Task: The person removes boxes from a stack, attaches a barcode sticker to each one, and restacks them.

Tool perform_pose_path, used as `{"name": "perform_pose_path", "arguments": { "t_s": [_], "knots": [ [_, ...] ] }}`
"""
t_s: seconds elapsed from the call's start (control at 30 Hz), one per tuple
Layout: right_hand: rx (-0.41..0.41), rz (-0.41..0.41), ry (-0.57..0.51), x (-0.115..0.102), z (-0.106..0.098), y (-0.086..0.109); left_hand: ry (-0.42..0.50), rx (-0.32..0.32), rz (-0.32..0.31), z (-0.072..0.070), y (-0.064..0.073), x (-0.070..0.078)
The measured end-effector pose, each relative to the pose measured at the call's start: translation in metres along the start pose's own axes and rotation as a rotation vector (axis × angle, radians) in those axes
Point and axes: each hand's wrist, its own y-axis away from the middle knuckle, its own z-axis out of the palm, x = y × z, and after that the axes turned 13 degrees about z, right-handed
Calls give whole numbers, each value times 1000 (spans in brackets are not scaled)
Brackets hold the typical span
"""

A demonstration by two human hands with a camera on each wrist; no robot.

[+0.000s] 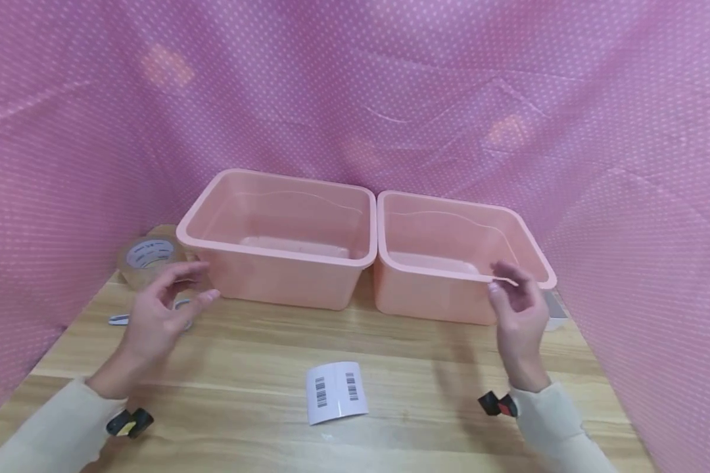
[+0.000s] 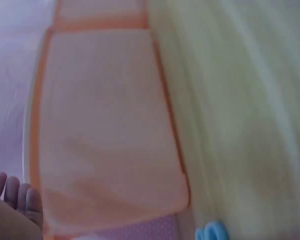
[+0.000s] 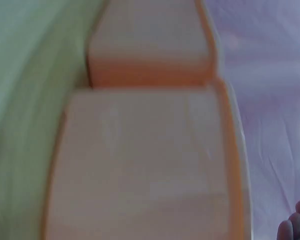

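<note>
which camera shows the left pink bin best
The head view: the left pink bin shows its open top, rim and front. The left wrist view has mainly its front, close and blurred; the right wrist view, only part, blurred.

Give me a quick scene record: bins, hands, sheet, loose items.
Left bin: pink, nothing seen inside
Right bin: pink, beside left bin, nothing seen inside
Left hand: holds nothing, near left bin's front left corner
Right hand: holds nothing, by right bin's front right corner, contact unclear
Sheet: two barcodes, on table in front of bins
Tape: left of left bin
Blue item: partly hidden by left hand
</note>
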Motion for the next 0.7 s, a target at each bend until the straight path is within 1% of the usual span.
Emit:
{"name": "perform_pose_path", "arguments": {
  "t_s": [0.07, 0.1, 0.17, 0.23, 0.3, 0.37, 0.43, 0.47, 0.53, 0.6, 0.7],
  "knots": [
    [-54, -6, 15, 5, 10, 10, -115, -64, -5, 9, 6, 3],
    [-85, 6, 27, 7, 15, 15, -136, -95, -25, 14, 8, 4],
    [-145, 50, 64, 10, 25, 23, -166, -173, -98, 22, 11, 5],
    [-215, 115, 119, 13, 35, 29, -186, -261, -181, 31, 14, 5],
    [-305, 178, 200, 16, 45, 34, -193, -356, -269, 42, 15, 2],
    [-410, 216, 305, 19, 54, 38, -194, -438, -336, 53, 17, 0],
    [-528, 235, 402, 24, 62, 42, -197, -500, -364, 66, 18, -4],
    [-585, 247, 435, 28, 66, 43, -194, -532, -380, 72, 19, -6],
    [-702, 258, 480, 35, 75, 46, -179, -574, -397, 83, 20, -8],
    [-790, 285, 513, 42, 82, 48, -153, -609, -414, 92, 21, -11],
    [-889, 307, 563, 51, 90, 49, -137, -663, -443, 103, 22, -12]
  ]
}}
